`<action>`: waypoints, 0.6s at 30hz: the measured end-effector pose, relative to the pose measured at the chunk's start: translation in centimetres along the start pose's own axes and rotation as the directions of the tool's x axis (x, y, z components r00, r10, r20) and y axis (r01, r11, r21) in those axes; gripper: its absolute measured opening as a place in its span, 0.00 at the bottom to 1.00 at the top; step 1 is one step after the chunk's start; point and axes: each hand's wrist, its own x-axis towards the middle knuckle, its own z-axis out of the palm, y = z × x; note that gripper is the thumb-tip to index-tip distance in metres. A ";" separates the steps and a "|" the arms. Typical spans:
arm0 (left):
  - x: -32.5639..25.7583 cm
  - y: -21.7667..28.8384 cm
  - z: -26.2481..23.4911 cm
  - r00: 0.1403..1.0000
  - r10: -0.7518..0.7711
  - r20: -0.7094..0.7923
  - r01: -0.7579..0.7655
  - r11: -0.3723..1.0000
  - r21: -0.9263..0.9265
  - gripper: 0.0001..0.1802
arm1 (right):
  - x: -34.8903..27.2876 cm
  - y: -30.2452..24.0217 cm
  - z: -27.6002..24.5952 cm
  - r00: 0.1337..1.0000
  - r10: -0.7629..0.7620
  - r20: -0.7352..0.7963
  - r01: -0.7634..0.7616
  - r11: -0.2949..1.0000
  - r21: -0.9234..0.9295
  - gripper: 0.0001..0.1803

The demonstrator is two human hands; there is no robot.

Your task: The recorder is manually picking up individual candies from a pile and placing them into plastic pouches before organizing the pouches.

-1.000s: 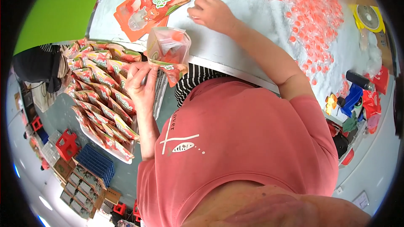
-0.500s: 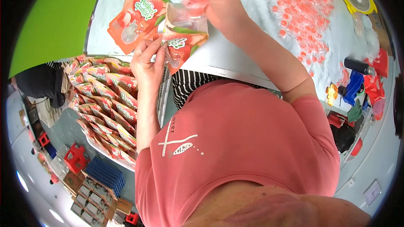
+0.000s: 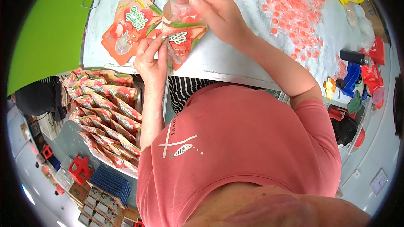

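at the near edge of the pale table [image 3: 235, 65] the left hand [image 3: 151, 59] pinches the open pouch [image 3: 181, 38] by its side, while the right hand [image 3: 210, 8] closes over its mouth, small red candies [image 3: 187, 14] inside. a tilt could spill them – the grip looks light. one pouch in hand, one flat pouch [image 3: 128, 27] beside it, loose candies [image 3: 290, 4] beyond counting.

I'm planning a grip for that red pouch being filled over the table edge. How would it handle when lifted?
The pouch looks like thin, glossy film, so probably floppy and somewhat slippery. The left hand pinches its side while the right hand is at its open top, suggesting it sags unsupported. Likely light, top-heavy once candies go in.
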 end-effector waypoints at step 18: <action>-2.2 -2.1 -0.1 0.907 -0.326 0.265 0.419 0.748 -0.515 0.28 | -4.3 -6.8 -2.8 0.821 -0.185 0.541 0.485 0.726 -0.488 0.16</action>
